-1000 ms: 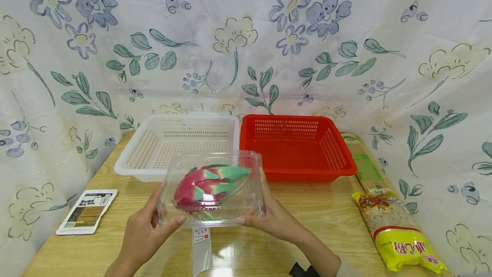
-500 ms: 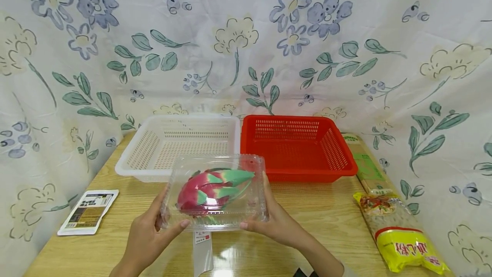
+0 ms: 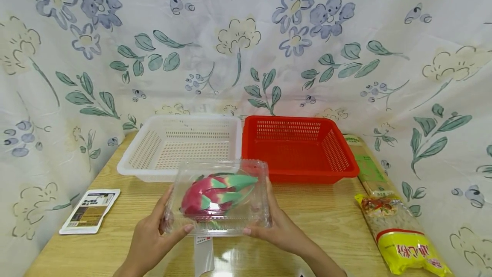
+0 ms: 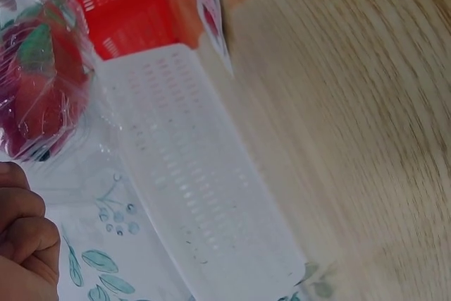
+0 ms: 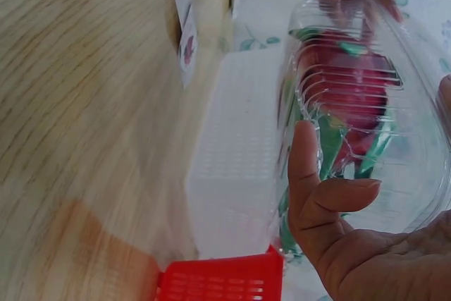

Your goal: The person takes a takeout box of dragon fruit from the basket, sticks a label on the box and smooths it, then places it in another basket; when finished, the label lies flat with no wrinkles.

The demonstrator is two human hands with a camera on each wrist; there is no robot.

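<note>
Clear box (image 3: 226,229): a see-through plastic container, held up off the tabletop (image 3: 315,213), in front of the two baskets and overlapping their near edges in the head view.
Dragon fruit (image 3: 213,193): inside the clear box, lying on its side, pinkish-red body toward the left, green tips pointing right.
Left hand (image 3: 152,236): gripping the left end of the clear box, thumb along the near edge, fingers round the side.
Right hand (image 3: 278,230): gripping the opposite end the same way, its thumb also at the near edge; the two thumbs point toward each other, apart.
White basket (image 3: 132,172): on the left behind the clear box, with rows of slots in its walls and floor.
Red basket (image 3: 300,177): just beside the white one, to its right, also slotted.
Grey strip (image 3: 203,257): on the tabletop between the hands, its far end, with a small label, partly hidden by the clear box.
White packet (image 3: 90,212): flat at the left, printed in black and brown.
Yellow-ended bag (image 3: 403,236): at the right, bearing a red band.
Green-and-tan pack (image 3: 369,166): beyond that bag, beside the red basket.
Flowered cloth (image 3: 238,72): hanging behind everything.
</note>
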